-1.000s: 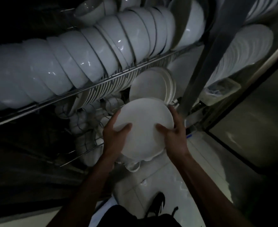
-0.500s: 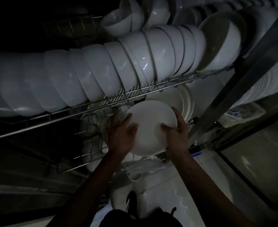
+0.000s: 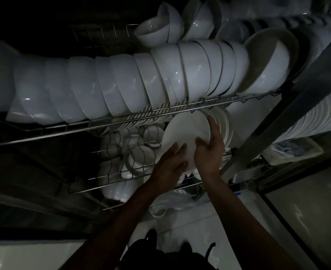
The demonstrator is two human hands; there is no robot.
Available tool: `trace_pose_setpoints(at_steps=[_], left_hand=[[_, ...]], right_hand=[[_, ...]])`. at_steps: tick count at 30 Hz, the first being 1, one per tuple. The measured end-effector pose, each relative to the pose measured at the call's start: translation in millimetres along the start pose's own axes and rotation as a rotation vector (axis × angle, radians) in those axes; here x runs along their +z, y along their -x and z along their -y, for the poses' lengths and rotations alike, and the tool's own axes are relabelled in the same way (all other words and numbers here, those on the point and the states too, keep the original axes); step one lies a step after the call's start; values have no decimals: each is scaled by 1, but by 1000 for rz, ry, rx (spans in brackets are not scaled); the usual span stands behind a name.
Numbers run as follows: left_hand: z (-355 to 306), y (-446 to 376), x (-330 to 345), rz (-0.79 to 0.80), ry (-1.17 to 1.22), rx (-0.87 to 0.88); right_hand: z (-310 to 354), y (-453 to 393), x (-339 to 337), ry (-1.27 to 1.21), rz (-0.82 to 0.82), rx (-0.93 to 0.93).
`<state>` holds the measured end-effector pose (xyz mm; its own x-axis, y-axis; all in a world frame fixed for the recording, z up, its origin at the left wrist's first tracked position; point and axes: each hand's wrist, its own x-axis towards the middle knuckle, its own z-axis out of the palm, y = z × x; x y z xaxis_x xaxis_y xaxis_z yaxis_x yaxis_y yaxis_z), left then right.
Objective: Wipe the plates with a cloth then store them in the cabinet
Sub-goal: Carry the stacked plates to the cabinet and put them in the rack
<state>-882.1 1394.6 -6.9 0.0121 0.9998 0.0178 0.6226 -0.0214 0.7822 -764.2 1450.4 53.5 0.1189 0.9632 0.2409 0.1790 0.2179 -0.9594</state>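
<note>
A white plate point(image 3: 186, 131) stands almost on edge at the lower wire rack point(image 3: 106, 184) of the dark cabinet, leaning toward a row of white plates point(image 3: 226, 125) behind it. My right hand point(image 3: 209, 152) grips its right rim, fingers behind and thumb on the face. My left hand point(image 3: 170, 164) lies flat against the plate's lower left face with fingers straight. No cloth shows in either hand.
A long row of white bowls point(image 3: 121, 84) fills the upper wire shelf point(image 3: 160, 117) just above the plate. Cups point(image 3: 141, 152) sit left of it. A metal post point(image 3: 289, 106) and a stack of plates point(image 3: 316, 121) stand to the right. A white cloth point(image 3: 170, 203) lies below.
Both hands have carried the plate up and to the right, tilting it upright under the bowl shelf against the row of plates. My left hand slid from the left rim to the lower face.
</note>
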Motion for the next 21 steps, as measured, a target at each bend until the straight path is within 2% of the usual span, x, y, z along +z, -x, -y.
trace_pose_setpoints(at_steps=[9,15,21], left_hand=[[-2,-8,-3,5,182,-116],[6,-15,-6,14,241,-144],[16,-16,-6,-42,317,-154]], right_hand=[[2,-8,12,52,67,-22],[-5,-12,20,106,89,-27],[-13,-9,23,155,108,-37]])
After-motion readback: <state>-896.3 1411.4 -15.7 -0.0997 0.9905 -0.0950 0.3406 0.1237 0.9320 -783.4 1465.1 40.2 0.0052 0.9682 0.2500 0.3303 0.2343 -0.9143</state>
